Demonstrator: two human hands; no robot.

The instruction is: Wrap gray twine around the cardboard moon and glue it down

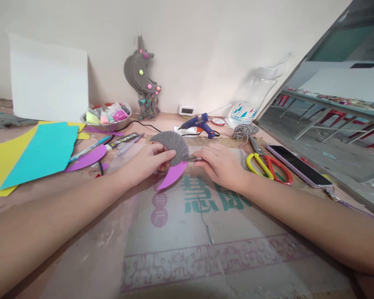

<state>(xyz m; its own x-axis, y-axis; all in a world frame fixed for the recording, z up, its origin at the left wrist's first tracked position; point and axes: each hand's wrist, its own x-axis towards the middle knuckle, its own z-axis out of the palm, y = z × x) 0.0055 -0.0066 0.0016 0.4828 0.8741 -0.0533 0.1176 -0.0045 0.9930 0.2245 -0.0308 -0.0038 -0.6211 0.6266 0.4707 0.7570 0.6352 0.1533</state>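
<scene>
Between thumb and fingers, my left hand [152,160] grips a crescent [171,143], its upper part wound with grey yarn and its lower tip bare purple [173,176]. My right hand [220,164] pinches the grey yarn [191,158] close to the crescent's right edge. Both hands are above a printed plastic sheet [180,232]. Behind them a ball of grey yarn [244,131] rests on the table. Scissors [268,162] with yellow and orange handles lie to the right of my right hand.
A blue glue gun [201,123], small digital clock [186,110] and plastic jug [252,97] stand at the back. Left are coloured sheets [43,153], pens [90,147] and a metal bowl [112,124] of clay packets. A finished-looking grey moon ornament [140,79] leans on the wall; a phone [299,164] lies right.
</scene>
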